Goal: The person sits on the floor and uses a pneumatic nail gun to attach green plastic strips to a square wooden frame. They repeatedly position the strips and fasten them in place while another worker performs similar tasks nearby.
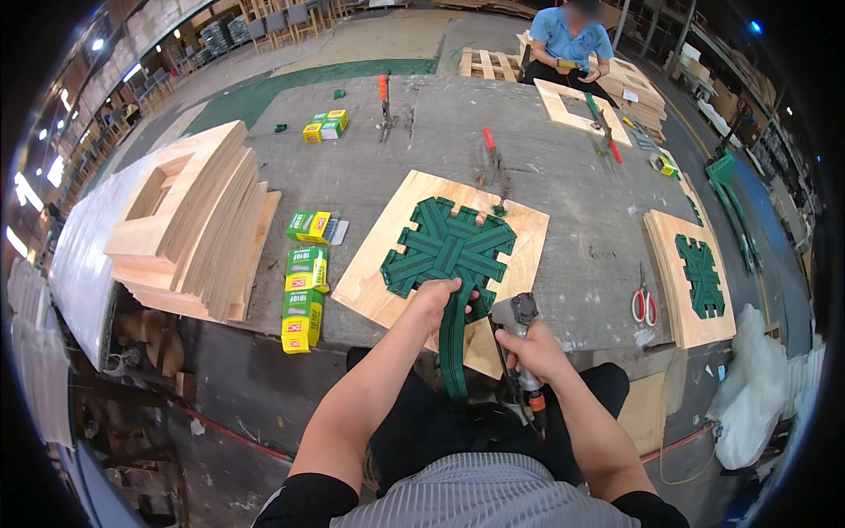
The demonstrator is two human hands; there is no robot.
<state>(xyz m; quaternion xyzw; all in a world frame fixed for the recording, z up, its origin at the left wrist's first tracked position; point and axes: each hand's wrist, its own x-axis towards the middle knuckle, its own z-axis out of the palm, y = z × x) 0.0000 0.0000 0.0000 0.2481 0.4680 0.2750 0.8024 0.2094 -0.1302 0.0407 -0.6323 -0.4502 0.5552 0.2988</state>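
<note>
A pale wooden panel [363, 275] lies turned at an angle on the table in front of me. Dark green webbing straps [451, 245] criss-cross over its middle, their ends folded at the rim. My left hand [438, 301] pinches a loose green strap [453, 348] at the panel's near side, and its tail hangs over the table edge. In my right hand [533, 348] is a grey pneumatic staple gun [516, 313], held close beside the strap, with an orange fitting at its lower end. Whether its nose touches the strap cannot be made out.
Wooden frames [189, 220] are stacked at left, beside green-and-yellow staple boxes [305, 299]. Strapped panels [695, 282] and red-handled scissors [644, 304] lie at right. Red-handled tools [493, 158] sit beyond my panel. A co-worker [570, 44] sits at the far side near another frame [572, 110].
</note>
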